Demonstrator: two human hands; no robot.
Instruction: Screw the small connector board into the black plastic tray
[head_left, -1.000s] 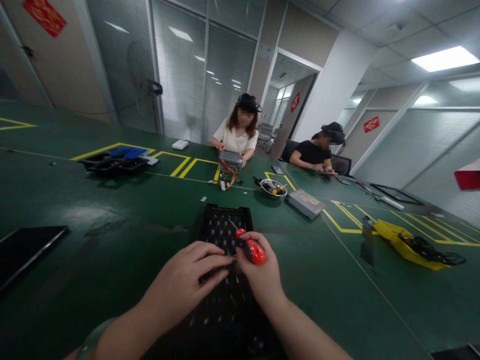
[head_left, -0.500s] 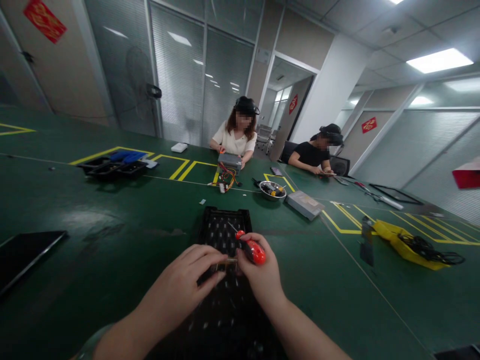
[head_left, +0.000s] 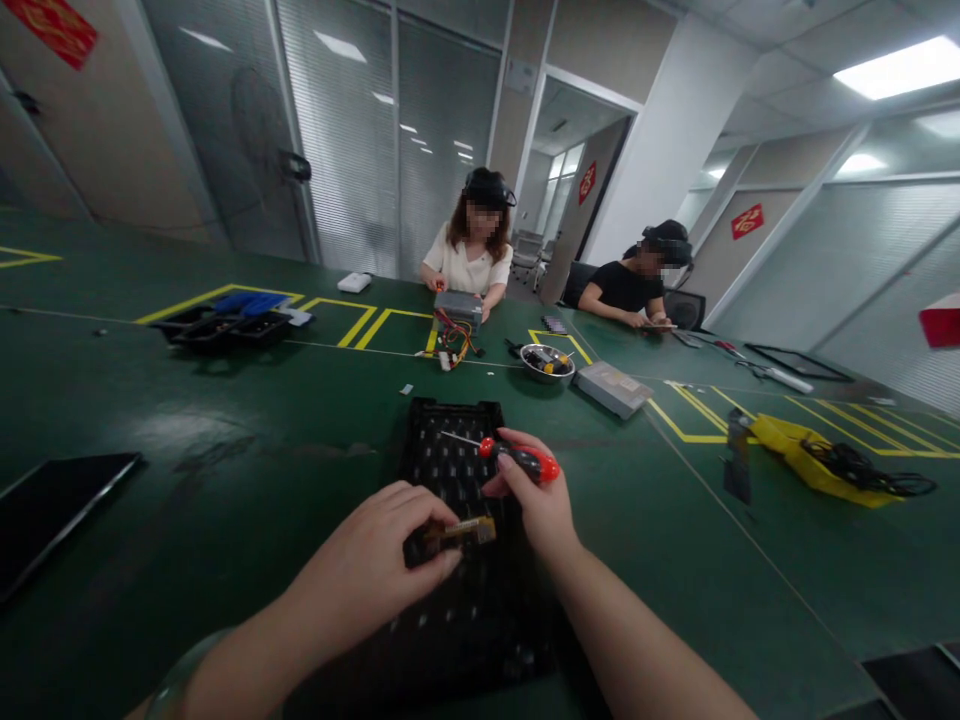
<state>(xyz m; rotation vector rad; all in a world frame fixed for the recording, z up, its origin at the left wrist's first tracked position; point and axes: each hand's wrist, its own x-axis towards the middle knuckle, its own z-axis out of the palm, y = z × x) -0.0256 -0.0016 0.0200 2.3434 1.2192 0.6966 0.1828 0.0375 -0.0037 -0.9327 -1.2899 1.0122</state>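
My left hand (head_left: 386,560) pinches a small dark part with a brownish-gold strip (head_left: 472,530) between thumb and fingers. In my right hand (head_left: 536,500) is a red and black screwdriver (head_left: 525,460), its thin shaft pointing left. Both hands are above a black tray (head_left: 442,420) with rows of small light spots, which lies on the green table. The two hands are apart, and the screwdriver tip does not touch the small part.
A metal bowl (head_left: 547,376) of small parts and a grey metal box (head_left: 613,390) lie beyond the tray. A yellow bin (head_left: 780,437) with black cables is right; a dark panel (head_left: 60,510) is left. Two people (head_left: 471,250) sit across the table (head_left: 300,420).
My right hand has moved away from the small part, and the screwdriver has swung to point left. More of the part in my left hand now shows. The view has tilted slightly down.
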